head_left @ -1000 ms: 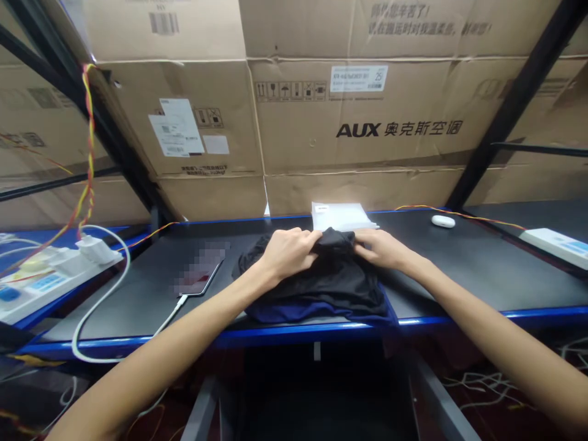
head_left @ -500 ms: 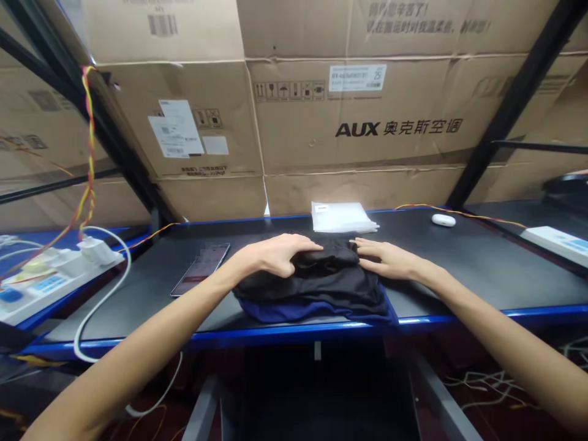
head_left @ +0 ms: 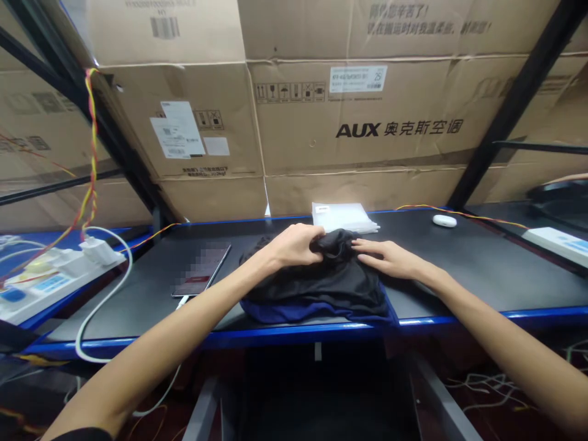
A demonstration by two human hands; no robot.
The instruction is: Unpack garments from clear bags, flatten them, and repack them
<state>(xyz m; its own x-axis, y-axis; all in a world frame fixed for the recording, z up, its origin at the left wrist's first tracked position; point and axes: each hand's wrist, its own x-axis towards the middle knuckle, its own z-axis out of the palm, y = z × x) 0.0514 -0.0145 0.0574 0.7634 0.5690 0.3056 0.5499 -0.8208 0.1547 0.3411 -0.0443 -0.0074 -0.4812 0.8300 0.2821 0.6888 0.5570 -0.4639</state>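
A bunched black cloth lies near the desk's front edge, with dark blue fabric showing along its lower side. Whether it is a garment or a bag, I cannot tell. My left hand is closed on a gathered fold at its top, the fingertips partly hidden in the folds. At the cloth's right edge, my right hand rests with fingers stretched out, their tips touching the fabric. Just behind the cloth is a flat stack of clear plastic packets.
A phone with a white cable lies left of the cloth. Power strips stand at the far left and right. A small white case sits at the back right. Large cardboard boxes form a wall behind the black desk.
My left hand has moved slightly right and up and closed on the cloth, pulling its top into a raised bunch. My right hand has barely moved.
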